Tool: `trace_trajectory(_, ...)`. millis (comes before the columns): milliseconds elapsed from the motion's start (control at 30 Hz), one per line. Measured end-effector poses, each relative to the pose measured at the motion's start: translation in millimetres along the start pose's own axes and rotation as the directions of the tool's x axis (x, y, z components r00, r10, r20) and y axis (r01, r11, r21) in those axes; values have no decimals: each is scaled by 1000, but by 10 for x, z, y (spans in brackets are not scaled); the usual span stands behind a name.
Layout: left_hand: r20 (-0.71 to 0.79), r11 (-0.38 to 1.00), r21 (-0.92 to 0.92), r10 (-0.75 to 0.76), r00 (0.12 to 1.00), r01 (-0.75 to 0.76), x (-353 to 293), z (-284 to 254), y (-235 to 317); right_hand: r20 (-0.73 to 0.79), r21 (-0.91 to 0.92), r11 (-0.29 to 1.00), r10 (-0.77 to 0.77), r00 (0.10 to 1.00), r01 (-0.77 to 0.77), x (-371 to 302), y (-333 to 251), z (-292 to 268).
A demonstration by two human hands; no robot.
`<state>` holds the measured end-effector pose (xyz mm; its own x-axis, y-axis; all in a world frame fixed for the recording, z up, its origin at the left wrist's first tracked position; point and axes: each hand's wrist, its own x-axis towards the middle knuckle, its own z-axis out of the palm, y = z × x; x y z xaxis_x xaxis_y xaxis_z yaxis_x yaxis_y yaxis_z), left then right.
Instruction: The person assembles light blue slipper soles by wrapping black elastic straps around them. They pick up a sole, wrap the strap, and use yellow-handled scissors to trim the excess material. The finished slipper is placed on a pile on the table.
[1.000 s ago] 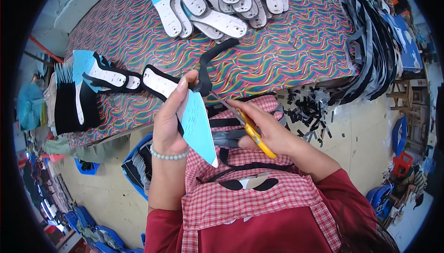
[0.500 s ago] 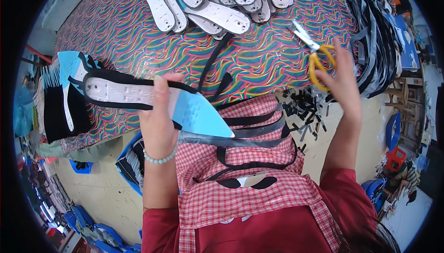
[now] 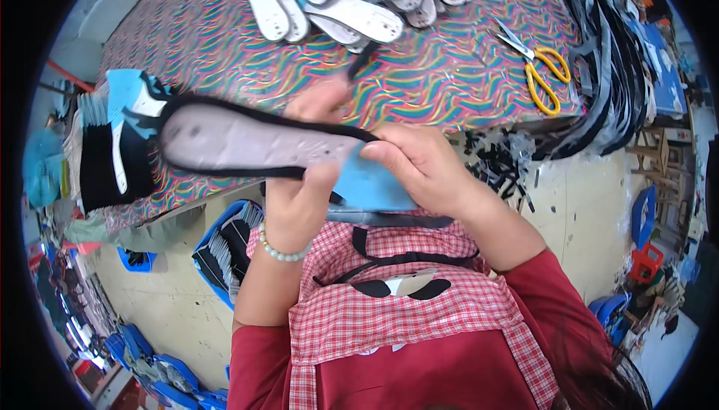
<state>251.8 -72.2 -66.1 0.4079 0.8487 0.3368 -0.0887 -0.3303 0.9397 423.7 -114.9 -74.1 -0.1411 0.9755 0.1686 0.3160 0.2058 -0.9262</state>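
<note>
Both my hands hold a grey-white insole [image 3: 240,140] with black edging and a light blue toe end, level above my lap at the table's near edge. My left hand [image 3: 296,193] is closed around its middle from the near side, with fingers behind it. At the blue end my right hand [image 3: 423,166] pinches it, thumb on top. The insole and left fingers are smeared by motion. A black strip [image 3: 363,62] shows beyond my left fingers. Yellow-handled scissors [image 3: 539,73] lie on the table beyond my right hand, apart from it.
Several insoles [image 3: 359,17] lie piled at the far side of the patterned table [image 3: 217,58]. A stack of black and blue pieces [image 3: 116,155] sits at the left. Long black strips [image 3: 614,88] hang at the right edge. Black scraps [image 3: 502,166] and a blue bin [image 3: 225,253] are below.
My right hand has left the scissors, which now lie farther right, and has come left to grip the insole's blue end. My left hand and the insole have shifted right.
</note>
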Motion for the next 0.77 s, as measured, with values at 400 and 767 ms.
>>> trace_trajectory(400, 129, 752, -574, -307, 943, 323, 56, -309, 592, 846, 241, 596, 257, 467, -766, -340, 151, 498)
trace_trajectory(767, 470, 191, 863, 38, 882, -468, 684, -1618, 694, 209, -598, 787, -28, 977, 150, 147, 315, -70)
